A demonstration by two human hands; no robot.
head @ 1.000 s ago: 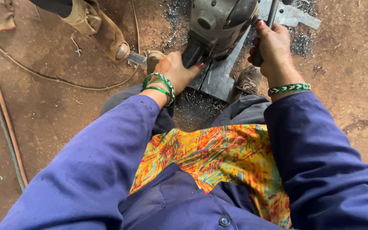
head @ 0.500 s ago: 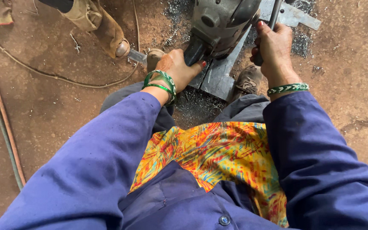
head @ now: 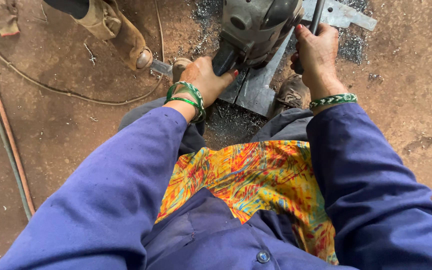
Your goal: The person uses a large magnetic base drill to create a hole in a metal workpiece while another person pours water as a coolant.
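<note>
A heavy grey power tool stands over a flat steel plate on the floor at the top of the head view. My left hand grips the tool's dark rear handle. My right hand is closed around a thin dark side bar of the tool. Green bangles sit on both wrists. My blue sleeves and a bright orange patterned cloth fill the lower half. My shoes rest by the plate.
Another person's tan boot stands at the upper left, close to the plate. Metal shavings lie around the tool. Cables run along the left of the brown floor. A rag lies at the top left.
Both hands keep the same grip on the tool. The view has shifted slightly, and the boot at upper left sits a little higher in the frame.
</note>
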